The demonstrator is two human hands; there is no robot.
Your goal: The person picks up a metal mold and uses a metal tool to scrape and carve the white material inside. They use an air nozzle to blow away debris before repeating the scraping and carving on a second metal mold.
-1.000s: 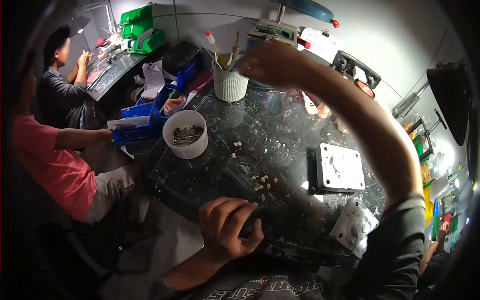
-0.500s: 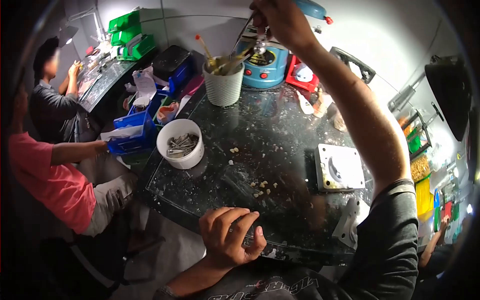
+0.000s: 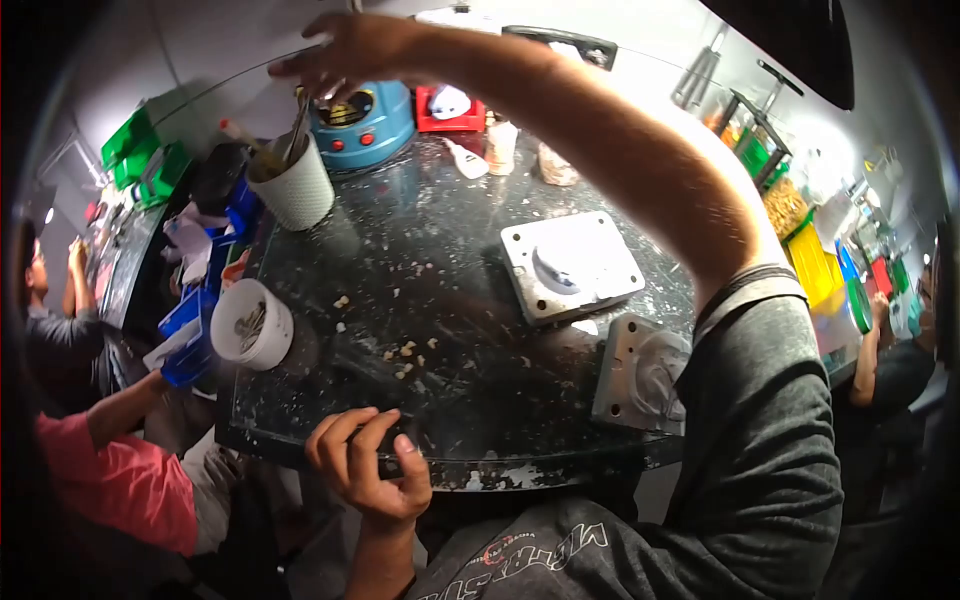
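Observation:
My right hand (image 3: pixel 345 55) is stretched out high at the back left, over a ribbed white cup (image 3: pixel 292 192) of brushes and slim tools. Its fingers look spread and are partly blurred; a thin metal tool (image 3: pixel 299 125) stands in the cup just beneath them. Behind the wrist is a blue machine (image 3: pixel 365 130) with red buttons. My left hand (image 3: pixel 370 470) hovers at the front edge of the table, fingers loosely bent and apart, holding nothing. Closest to it are several small yellowish crumbs (image 3: pixel 405 355) on the black tabletop (image 3: pixel 460 290).
A white tub (image 3: pixel 262 335) of small metal pieces stands at the left edge. Two mould blocks with corner holes, one pale (image 3: pixel 600 245) and one grey (image 3: pixel 620 370), lie at right. A red holder (image 3: pixel 450 115) and small bottle (image 3: pixel 467 160) sit behind. A person in pink (image 3: pixel 150 490) sits left.
The view has swung right, bringing the grey block into fuller sight. My right hand's fingers have spread, and the slim tool it held stands in the cup. My left hand stays loosely bent.

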